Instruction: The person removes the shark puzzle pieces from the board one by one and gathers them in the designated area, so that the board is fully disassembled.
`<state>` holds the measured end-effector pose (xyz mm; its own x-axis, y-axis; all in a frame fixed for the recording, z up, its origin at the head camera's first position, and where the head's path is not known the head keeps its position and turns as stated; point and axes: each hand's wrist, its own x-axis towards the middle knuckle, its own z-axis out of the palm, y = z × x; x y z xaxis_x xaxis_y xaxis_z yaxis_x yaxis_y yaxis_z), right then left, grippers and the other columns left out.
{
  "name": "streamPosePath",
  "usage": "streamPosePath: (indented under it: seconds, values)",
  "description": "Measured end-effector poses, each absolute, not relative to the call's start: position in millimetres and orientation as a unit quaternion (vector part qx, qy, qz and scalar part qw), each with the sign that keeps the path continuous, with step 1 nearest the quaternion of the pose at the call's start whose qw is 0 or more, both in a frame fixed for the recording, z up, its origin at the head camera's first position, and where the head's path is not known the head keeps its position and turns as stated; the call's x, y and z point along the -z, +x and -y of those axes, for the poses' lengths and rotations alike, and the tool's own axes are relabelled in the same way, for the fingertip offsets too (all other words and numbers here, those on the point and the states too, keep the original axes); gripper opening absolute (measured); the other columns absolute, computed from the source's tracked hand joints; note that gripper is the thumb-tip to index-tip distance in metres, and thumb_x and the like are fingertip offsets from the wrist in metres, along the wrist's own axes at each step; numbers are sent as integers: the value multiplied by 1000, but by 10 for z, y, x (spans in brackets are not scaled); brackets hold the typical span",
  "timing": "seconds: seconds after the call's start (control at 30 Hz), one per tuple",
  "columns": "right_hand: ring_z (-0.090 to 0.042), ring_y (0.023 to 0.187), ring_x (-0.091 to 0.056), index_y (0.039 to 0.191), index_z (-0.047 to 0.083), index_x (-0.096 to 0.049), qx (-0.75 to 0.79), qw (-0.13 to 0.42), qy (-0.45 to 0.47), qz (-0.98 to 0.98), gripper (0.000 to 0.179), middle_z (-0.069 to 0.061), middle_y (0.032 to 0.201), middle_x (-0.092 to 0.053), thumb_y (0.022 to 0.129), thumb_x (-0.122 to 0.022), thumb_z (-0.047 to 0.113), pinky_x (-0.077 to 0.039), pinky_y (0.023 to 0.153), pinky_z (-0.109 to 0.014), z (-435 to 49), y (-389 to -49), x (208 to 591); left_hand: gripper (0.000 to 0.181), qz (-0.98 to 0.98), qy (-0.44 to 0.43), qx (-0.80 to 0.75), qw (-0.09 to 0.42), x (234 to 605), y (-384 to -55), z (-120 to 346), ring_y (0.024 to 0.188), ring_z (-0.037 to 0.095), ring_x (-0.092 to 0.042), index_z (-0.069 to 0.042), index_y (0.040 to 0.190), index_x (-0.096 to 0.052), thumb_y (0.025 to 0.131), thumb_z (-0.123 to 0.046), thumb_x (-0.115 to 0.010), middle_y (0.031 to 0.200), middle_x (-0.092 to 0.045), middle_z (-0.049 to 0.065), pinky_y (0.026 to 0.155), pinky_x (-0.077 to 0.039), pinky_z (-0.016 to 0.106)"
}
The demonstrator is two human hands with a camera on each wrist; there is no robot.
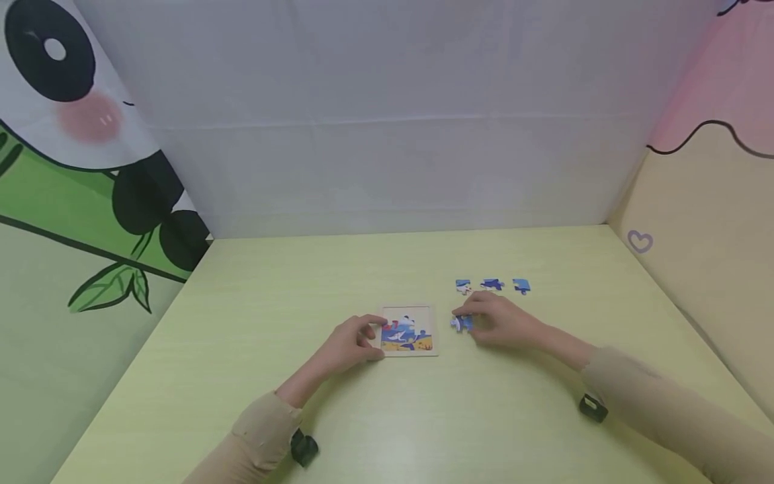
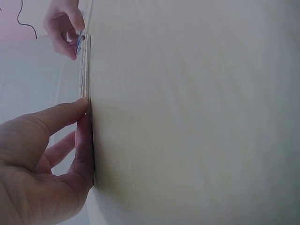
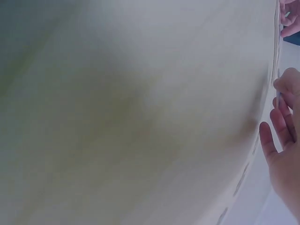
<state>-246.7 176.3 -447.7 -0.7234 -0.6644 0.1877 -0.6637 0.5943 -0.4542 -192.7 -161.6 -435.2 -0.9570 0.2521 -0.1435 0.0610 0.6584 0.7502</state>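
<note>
A square jigsaw puzzle board point(image 1: 435, 331) lies flat on the table, its pale frame round a partly filled blue and yellow sea picture. My left hand point(image 1: 347, 344) holds the board at its left side, with the thumb at the near corner and a fingertip higher up that edge. To the right of the board, my right hand point(image 1: 498, 321) pinches a blue and white puzzle piece point(image 1: 461, 323) between thumb and fingers. The right wrist view shows this piece edge-on as a thin strip point(image 3: 279, 79), just above the tabletop.
Behind my right hand, three loose pieces lie in a row: a blue and white piece point(image 1: 463, 285), a dark blue piece point(image 1: 492, 284) and a blue piece point(image 1: 521, 286). A pale wall point(image 1: 399, 175) closes the far side of the table point(image 1: 272, 282), with printed panels left and right.
</note>
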Motion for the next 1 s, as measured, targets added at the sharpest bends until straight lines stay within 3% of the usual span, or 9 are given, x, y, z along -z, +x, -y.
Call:
streamPosePath:
  seconds: [0.4, 0.7, 1.0]
  values:
    - [-9, 100, -57, 119, 19, -71, 286, -10, -347, -893, 41, 8, 112, -67, 81, -73, 4, -48, 85, -26, -2318, -2485, 4546, 57, -905, 86, -399, 117, 4368, -1925, 1606, 80, 14, -58, -16, 131, -61, 78, -10, -81, 102, -59, 7, 67, -48, 24]
    - [-9, 100, -52, 122, 28, -69, 293, 22, -288, -912, 42, 6, 119, -65, 85, -73, 9, -45, 85, -24, -2706, -2561, 4589, 57, -905, 79, -402, 117, 4335, -1906, 1578, 81, 15, -56, -15, 131, -62, 78, -10, -81, 102, -59, 7, 68, -48, 26]
    - [-8, 107, -52, 125, 25, -68, 329, 55, -258, -907, 36, 1, 122, -62, 90, -71, 16, -44, 92, -16, -2869, -2577, 4570, 56, -906, 86, -398, 118, 4361, -1941, 1592, 81, 15, -57, -15, 132, -61, 79, -11, -81, 102, -59, 7, 68, -48, 24]
